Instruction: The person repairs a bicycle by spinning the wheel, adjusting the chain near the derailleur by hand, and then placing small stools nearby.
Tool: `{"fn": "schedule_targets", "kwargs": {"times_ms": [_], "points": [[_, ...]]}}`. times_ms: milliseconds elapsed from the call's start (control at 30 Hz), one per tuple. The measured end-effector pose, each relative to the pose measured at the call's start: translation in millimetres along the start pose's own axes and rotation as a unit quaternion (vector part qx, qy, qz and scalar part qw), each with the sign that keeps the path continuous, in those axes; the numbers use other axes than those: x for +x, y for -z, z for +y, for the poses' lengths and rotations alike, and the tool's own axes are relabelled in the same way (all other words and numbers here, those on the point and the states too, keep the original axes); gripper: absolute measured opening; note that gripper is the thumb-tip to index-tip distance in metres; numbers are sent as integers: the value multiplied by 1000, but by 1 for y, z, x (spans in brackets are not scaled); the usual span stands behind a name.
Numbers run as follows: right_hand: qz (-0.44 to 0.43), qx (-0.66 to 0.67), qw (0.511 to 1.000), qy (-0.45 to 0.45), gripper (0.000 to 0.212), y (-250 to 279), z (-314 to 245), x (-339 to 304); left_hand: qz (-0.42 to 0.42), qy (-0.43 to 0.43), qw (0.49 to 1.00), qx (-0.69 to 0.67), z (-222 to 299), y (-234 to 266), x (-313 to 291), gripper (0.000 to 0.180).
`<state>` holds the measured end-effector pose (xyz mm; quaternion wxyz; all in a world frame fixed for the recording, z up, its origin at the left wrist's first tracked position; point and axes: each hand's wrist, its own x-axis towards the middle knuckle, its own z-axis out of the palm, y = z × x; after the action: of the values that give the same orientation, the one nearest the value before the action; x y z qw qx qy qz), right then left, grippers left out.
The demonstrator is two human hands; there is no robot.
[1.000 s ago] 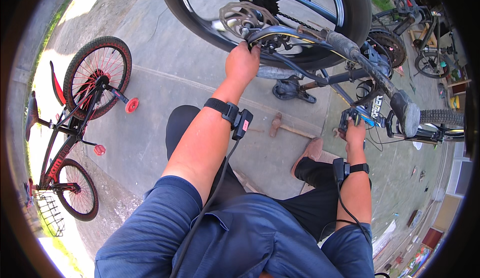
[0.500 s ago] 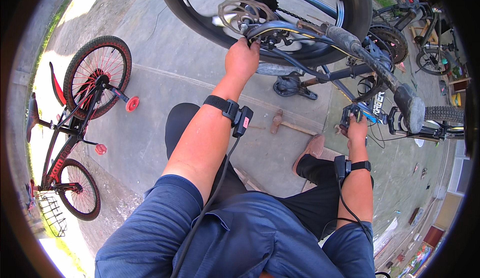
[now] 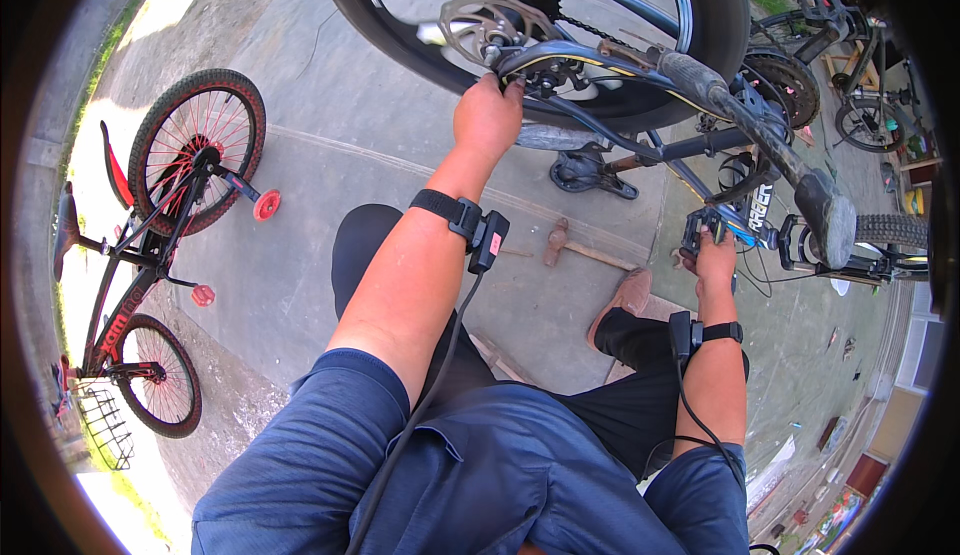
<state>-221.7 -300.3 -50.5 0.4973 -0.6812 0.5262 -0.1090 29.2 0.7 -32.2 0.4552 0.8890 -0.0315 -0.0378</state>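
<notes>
A bicycle with a dark blue frame (image 3: 570, 107) stands upside down before me, its saddle (image 3: 592, 172) down on the ground. The rear wheel's tyre (image 3: 400, 50) and spokes look smeared, as if turning. My left hand (image 3: 487, 115) is closed at the rear axle end, below the brake disc (image 3: 490, 17) and left of the brake caliper (image 3: 547, 79); what its fingertips pinch is hidden. Off to the right, my right hand (image 3: 714, 257) grips a black pedal (image 3: 704, 227) from below.
A hammer (image 3: 590, 248) lies on the concrete between my feet and the bicycle. On the left is a black and red child's bicycle (image 3: 130, 300) with training wheels. More bicycles (image 3: 868, 123) stand at the far right. A loose cable (image 3: 765, 280) hangs near the pedal.
Both hands keep their places on the bicycle. The view has shifted very slightly, and the rear wheel looks smeared in both frames.
</notes>
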Motion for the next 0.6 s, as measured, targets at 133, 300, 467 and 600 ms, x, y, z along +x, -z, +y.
{"fn": "schedule_targets", "kwargs": {"times_ms": [133, 300, 467, 600], "points": [[3, 1, 1000, 6, 24, 0, 0, -1, 1, 2, 1000, 7, 3, 1, -1, 38], [-8, 13, 1000, -2, 34, -1, -5, -5, 3, 0, 1000, 4, 3, 1, -2, 38], [-6, 14, 1000, 4, 32, -2, -8, -7, 2, 1, 1000, -10, 1, 0, -1, 38], [-6, 21, 1000, 11, 31, 0, -4, -3, 4, -1, 1000, 6, 6, 2, -3, 37]]}}
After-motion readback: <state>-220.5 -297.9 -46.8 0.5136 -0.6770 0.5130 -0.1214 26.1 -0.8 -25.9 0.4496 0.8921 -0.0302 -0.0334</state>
